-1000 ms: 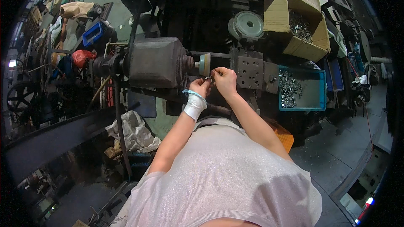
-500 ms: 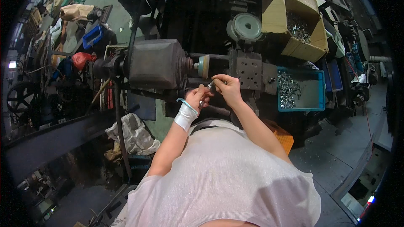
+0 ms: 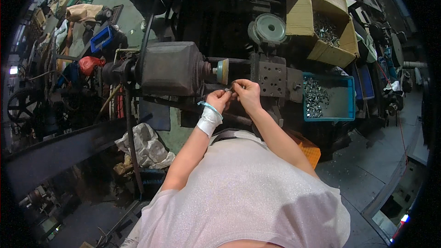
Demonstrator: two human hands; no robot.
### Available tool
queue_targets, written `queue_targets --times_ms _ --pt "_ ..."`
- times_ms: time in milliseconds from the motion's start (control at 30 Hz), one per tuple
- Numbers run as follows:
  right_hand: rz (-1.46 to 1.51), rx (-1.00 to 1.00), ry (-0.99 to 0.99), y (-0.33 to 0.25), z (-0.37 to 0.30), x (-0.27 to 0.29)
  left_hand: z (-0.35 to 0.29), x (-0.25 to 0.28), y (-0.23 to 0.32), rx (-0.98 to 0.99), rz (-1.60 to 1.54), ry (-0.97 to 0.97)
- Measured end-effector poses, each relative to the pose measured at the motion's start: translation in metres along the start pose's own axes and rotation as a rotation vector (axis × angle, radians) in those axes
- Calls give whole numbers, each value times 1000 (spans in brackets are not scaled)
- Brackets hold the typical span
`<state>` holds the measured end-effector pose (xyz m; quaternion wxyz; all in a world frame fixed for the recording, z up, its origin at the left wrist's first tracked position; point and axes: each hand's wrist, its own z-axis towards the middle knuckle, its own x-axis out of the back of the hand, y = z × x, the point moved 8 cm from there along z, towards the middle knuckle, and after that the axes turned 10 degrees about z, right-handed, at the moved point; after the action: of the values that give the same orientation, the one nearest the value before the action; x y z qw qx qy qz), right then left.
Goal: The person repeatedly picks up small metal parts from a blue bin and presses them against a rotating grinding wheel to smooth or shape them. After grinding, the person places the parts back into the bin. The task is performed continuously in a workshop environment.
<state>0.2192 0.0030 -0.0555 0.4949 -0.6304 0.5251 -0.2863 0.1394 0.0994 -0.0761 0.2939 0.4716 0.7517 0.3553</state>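
Observation:
My left hand, with a white wrap and a pale blue band at the wrist, is closed in a pinch on a small shiny metal part. Against it, fingertips meeting at the part, my right hand is pinched too; what sits in its fingers is mostly hidden. Just beyond both hands is a grinding wheel with a tan rim and pale green side, on the shaft of a dark motor housing.
A drilled metal block stands right of the wheel, a round grey disc behind it. Farther right are a blue tray of shiny metal parts and a cardboard box of small metal pieces. An orange crate sits below my right forearm.
My left hand has moved slightly up and right, bringing its fingertips against my right hand's. The metal part between them is now more covered by fingers.

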Motion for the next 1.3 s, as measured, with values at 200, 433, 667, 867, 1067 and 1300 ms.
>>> queue_targets --times_ms 200,433,667,867,1067,1300 --pt "-187 127 16 -7 15 -6 6 2 7 -38 -44 108" --pt "-197 136 27 -5 17 -6 6 2 10 -70 -73 153" --pt "75 13 -12 8 16 -4 4 -1 5 -63 -116 82" --pt "613 -465 -265 0 -25 -7 -15 5 -4 -21 -218 7" --pt "-250 121 -386 -23 -55 -26 -26 7 -3 -103 -244 95" --pt "-130 75 -186 -16 -39 -4 -35 16 -13 -3 -203 22"
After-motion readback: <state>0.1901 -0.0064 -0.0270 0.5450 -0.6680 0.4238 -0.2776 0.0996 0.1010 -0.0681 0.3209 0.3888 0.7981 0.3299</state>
